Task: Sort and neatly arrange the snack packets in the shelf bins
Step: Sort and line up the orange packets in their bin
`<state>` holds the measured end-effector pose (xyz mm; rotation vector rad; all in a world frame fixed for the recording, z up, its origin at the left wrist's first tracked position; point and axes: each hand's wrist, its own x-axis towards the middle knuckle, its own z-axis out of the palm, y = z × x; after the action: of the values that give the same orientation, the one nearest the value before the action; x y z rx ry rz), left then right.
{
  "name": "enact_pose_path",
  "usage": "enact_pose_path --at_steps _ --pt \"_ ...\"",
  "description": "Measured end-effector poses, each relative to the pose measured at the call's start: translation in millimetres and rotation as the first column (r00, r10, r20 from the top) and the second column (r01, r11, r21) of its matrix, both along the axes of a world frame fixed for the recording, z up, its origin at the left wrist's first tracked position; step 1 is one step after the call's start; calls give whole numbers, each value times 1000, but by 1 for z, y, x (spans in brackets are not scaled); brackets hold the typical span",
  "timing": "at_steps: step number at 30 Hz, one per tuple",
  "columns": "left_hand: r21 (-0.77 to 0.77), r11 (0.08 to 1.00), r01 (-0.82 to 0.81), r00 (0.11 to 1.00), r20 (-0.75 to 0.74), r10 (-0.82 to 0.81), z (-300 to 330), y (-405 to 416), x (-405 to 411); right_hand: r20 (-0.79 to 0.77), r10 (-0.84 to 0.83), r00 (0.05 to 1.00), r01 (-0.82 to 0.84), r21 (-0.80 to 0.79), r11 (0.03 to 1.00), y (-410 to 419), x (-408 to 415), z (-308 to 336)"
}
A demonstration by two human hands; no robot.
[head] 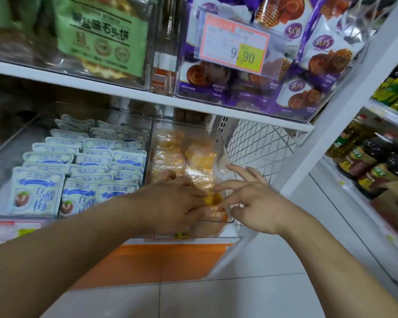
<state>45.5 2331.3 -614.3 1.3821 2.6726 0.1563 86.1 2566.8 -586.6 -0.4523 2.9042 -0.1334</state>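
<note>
While both hands worked in the right-hand clear bin (216, 222) on the lower shelf, the head view showed the left hand (172, 203) lying on a yellow snack packet (210, 199) at the bin's front; whether its fingers pinched the packet I could not tell. The right hand (251, 200), at three o'clock from the packet, had straight, spread fingers touching it. At nine o'clock, the blue-white packets (85, 166) already stood in tidy rows. The orange packets (189, 154), at twelve o'clock from the hands, looked loosely piled, so this bin seemed unfinished.
</note>
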Motion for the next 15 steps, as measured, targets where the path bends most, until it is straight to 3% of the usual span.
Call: enact_pose_path --at_steps 11,15 --pt "43 998 36 999 -4 -36 -7 -6 -2 -67 87 994 -79 114 990 9 11 6" --pt "45 999 27 1000 3 -28 -5 -6 -2 -216 84 973 -75 48 996 13 14 12"
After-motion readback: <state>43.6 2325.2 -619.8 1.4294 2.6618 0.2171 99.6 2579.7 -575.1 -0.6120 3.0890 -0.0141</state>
